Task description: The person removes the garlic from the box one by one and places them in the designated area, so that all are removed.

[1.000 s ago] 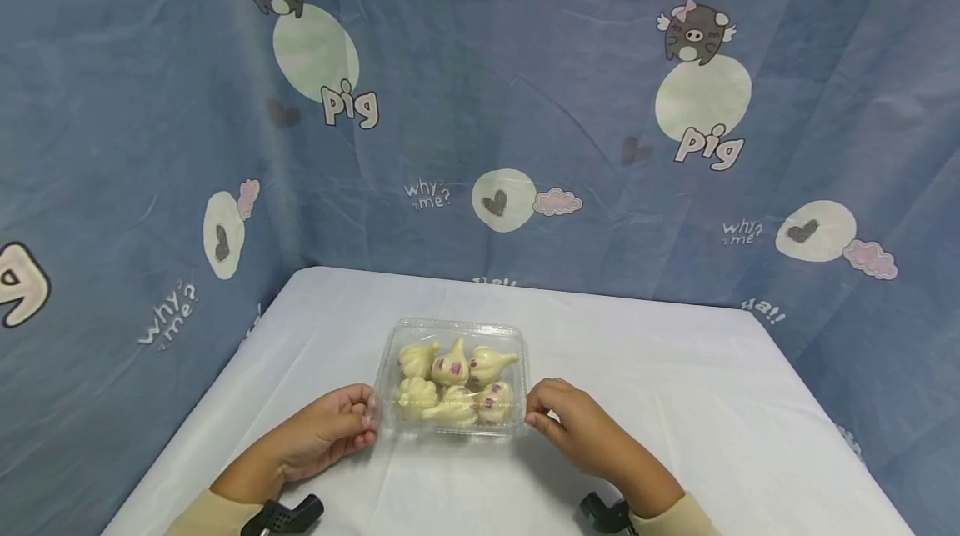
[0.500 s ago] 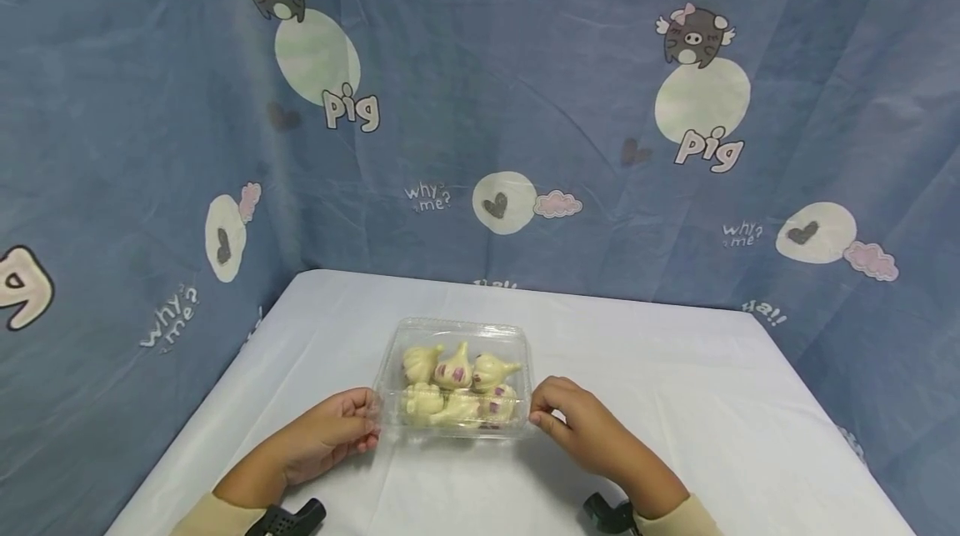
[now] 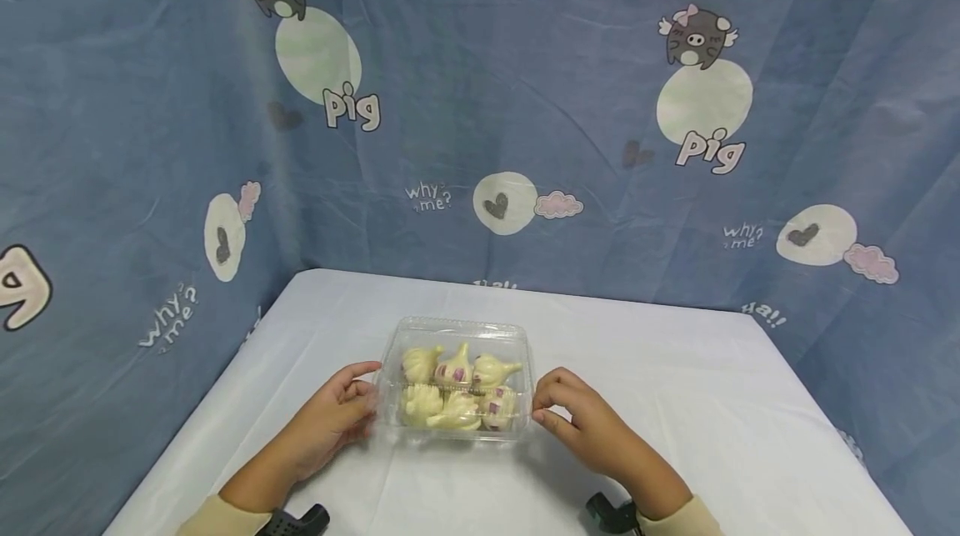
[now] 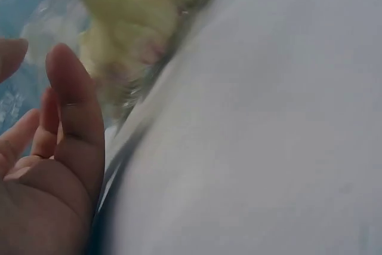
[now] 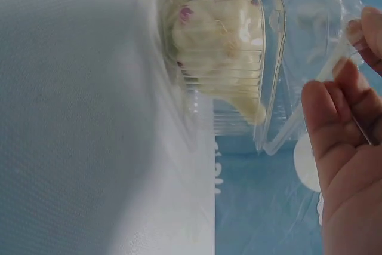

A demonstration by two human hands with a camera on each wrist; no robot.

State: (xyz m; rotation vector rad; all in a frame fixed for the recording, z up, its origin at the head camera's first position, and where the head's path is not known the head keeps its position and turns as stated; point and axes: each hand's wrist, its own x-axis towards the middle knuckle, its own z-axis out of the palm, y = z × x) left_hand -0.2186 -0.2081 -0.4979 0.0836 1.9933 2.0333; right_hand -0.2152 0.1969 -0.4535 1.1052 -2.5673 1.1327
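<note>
A clear plastic clamshell box (image 3: 453,433) stands on the white table with several garlic bulbs (image 3: 453,369) inside, pale with purple patches. Its lid (image 5: 310,28) is tilted up from the base, with a gap along the near side. My right hand (image 3: 581,419) pinches the lid's edge at the box's right side, fingers curled. At the left side is my left hand (image 3: 330,419), its index finger stretched toward the box's upper left edge. In the left wrist view its thumb (image 4: 74,100) and fingers are spread apart beside the plastic.
A white cloth (image 3: 675,369) covers the table. Blue curtain fabric (image 3: 600,102) with printed pigs and words hangs behind and at both sides. Black wrist devices (image 3: 611,513) sit below both hands.
The lid's front edge has risen and tilted away from the base. My left hand has loosened at the left side, its fingers spreading and moving slightly upward. My right hand has risen slightly.
</note>
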